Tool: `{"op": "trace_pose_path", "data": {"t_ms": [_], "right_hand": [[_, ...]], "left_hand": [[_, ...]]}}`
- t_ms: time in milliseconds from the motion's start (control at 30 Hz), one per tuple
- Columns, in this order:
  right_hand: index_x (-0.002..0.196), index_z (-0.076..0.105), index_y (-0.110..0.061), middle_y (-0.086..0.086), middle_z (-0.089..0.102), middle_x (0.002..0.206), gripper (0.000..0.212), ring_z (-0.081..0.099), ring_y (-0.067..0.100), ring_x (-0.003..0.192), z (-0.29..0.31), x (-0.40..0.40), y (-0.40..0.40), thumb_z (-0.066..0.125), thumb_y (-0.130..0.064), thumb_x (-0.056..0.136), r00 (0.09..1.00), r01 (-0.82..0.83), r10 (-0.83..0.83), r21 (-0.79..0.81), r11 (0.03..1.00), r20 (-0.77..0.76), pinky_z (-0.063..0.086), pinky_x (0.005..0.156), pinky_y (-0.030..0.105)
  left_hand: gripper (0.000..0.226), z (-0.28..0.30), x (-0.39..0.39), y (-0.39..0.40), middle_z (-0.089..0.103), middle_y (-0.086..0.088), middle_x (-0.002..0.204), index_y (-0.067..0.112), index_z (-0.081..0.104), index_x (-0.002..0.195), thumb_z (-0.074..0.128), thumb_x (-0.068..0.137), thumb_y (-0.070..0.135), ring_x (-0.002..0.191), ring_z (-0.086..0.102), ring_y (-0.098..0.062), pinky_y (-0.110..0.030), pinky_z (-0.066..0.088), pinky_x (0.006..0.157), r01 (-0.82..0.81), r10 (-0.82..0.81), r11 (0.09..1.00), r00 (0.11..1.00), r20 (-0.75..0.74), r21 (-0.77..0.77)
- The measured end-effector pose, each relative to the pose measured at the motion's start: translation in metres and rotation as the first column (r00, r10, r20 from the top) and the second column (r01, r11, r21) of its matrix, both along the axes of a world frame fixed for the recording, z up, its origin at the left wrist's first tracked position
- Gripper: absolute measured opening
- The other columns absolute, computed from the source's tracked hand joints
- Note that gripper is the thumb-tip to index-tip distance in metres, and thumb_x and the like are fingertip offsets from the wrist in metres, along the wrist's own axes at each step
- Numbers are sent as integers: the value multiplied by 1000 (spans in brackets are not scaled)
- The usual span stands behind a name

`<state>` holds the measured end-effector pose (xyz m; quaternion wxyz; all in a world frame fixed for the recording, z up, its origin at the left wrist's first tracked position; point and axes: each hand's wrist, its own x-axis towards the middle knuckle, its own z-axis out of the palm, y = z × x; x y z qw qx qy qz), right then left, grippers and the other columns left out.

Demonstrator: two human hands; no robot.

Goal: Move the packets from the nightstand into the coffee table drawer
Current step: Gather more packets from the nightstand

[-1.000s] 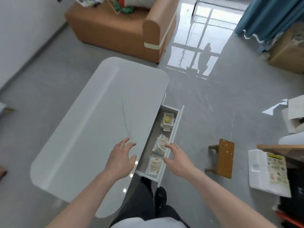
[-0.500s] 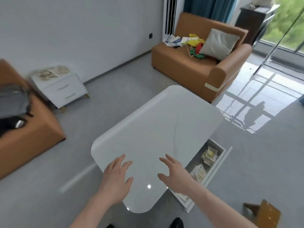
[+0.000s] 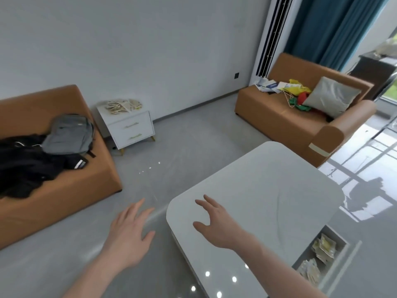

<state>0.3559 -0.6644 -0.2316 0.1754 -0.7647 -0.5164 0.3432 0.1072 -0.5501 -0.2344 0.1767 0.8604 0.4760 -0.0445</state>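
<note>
Head cam, high, looks fwd/down across room, wide.

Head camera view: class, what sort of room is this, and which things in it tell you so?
Most likely a home living room: tan sofas, a white coffee table with an open drawer, and a curtained window.

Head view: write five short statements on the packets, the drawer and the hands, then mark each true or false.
1. Packets lie on top of the white nightstand. True.
2. The coffee table drawer is shut. False: it stands open, with packets inside.
3. The left hand grips a packet. False: its fingers are spread and hold nothing.
4. The right hand is empty, over the coffee table top. True.
5. A grey backpack sits on the nightstand. False: it lies on the brown sofa beside the nightstand.
</note>
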Motion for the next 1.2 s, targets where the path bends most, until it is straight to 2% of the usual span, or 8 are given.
{"op": "trace_pose_path", "data": {"t_ms": [233, 433, 533, 633, 867, 1200], "right_hand": [[160, 29, -36, -12, 12, 171, 69, 16, 13, 157, 13, 8, 100, 58, -43, 98, 999, -29, 28, 14, 999, 18, 21, 124, 29], [157, 34, -36, -10, 14, 171, 67, 29, 14, 153, 12, 28, 218, 61, -44, 96, 998, -52, 53, 30, 998, -17, 29, 122, 31], [158, 35, -34, -7, 15, 171, 68, 22, 15, 156, 18, 32, 283, 61, -43, 96, 993, -116, 117, 43, 992, -19, 23, 124, 29], [158, 35, -32, -5, 16, 172, 68, 24, 17, 156, 27, 30, 336, 62, -42, 97, 987, -160, 160, 56, 986, -11, 23, 124, 30], [158, 33, -36, -9, 14, 171, 68, 22, 15, 156, 26, 23, 474, 60, -44, 97, 975, -222, 223, 65, 973, -10, 23, 124, 29], [155, 37, -37, -10, 18, 170, 67, 28, 14, 153, 8, 9, 647, 64, -45, 94, 994, -113, 113, 55, 992, -5, 28, 122, 30]], "left_hand": [[66, 12, 9, 107, 0, 10, 171, 38, 24, 159, 51, 100, 50, 157, 3, -17, -34, 9, 127, 17, -21, 999, 996, 90, 38], [67, 20, 12, 210, 3, 11, 171, 38, 26, 158, 54, 98, 50, 157, 5, -16, -36, 9, 127, -79, 72, 994, 993, 95, 74], [67, 24, 5, 258, 6, 13, 170, 39, 29, 157, 58, 97, 49, 158, 7, -16, -36, 13, 126, -136, 126, 986, 987, 99, 92], [72, 25, -13, 296, 14, 14, 169, 39, 33, 156, 66, 92, 48, 157, 15, -17, -39, 21, 125, -196, 191, 977, 979, 69, 84], [75, 15, -48, 412, 28, 14, 165, 41, 44, 150, 76, 83, 50, 150, 32, -19, -41, 34, 117, -296, 293, 953, 955, 48, 65], [68, 9, -59, 614, 12, 13, 169, 41, 33, 155, 60, 94, 54, 157, 12, -18, -41, 18, 126, -185, 178, 980, 980, 92, 70]]}}
